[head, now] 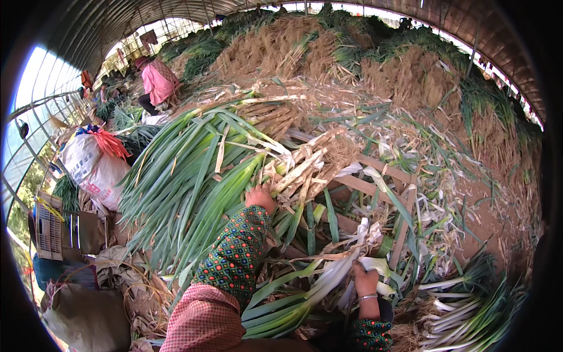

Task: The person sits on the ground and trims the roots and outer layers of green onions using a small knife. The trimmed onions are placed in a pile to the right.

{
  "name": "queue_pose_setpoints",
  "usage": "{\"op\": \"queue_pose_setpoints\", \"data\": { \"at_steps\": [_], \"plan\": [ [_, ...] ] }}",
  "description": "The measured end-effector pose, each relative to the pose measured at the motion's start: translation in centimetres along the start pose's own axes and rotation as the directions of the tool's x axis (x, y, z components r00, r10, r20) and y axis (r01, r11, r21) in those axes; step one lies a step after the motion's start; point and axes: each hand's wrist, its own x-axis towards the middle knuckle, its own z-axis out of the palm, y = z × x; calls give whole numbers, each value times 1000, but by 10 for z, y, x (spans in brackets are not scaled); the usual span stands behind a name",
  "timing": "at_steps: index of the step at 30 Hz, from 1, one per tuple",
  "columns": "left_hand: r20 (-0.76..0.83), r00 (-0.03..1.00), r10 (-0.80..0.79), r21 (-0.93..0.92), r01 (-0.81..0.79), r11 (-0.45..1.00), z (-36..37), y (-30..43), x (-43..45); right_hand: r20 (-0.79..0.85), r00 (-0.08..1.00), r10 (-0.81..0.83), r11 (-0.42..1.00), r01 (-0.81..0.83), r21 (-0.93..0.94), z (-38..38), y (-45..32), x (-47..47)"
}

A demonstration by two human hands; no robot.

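My left hand, in a green patterned sleeve, rests on the pile of unpeeled long green onions, its fingers around a stalk just below the brown, dirty root ends. Whether it grips that stalk I cannot tell. Lower right, my right hand, with a silver bracelet at the wrist, is beside the white shafts of several partly peeled green onions. Their leaves point to the lower left, and loose dry skins hang at the upper end. The right fingertips are partly hidden, so its hold is unclear. Cleaned white-stemmed onions lie at the bottom right.
A wooden frame lies under the onions, amid scattered peelings. A stuffed white sack, a plastic crate and a grey bag stand left. A person in pink crouches farther off; large onion heaps line the back.
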Motion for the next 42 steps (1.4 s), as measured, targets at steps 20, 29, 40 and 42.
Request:
{"op": "queue_pose_setpoints", "data": {
  "at_steps": [20,29,40,42],
  "plan": [
    [261,883,390,-525,-209,825,-93,39,-157,217,974,64,990,-89,107,-20,-37,-68],
    [354,886,299,-452,-118,884,14,34,-193,523,844,-119,877,336,-343,-14,-61,-125],
    [480,711,514,-537,-225,813,-12,-42,-193,443,880,-172,919,305,-248,-12,-111,-153],
    [475,767,432,-612,-65,788,-15,-46,-200,561,812,-158,936,305,-177,-24,-103,-173]
  ]
}}
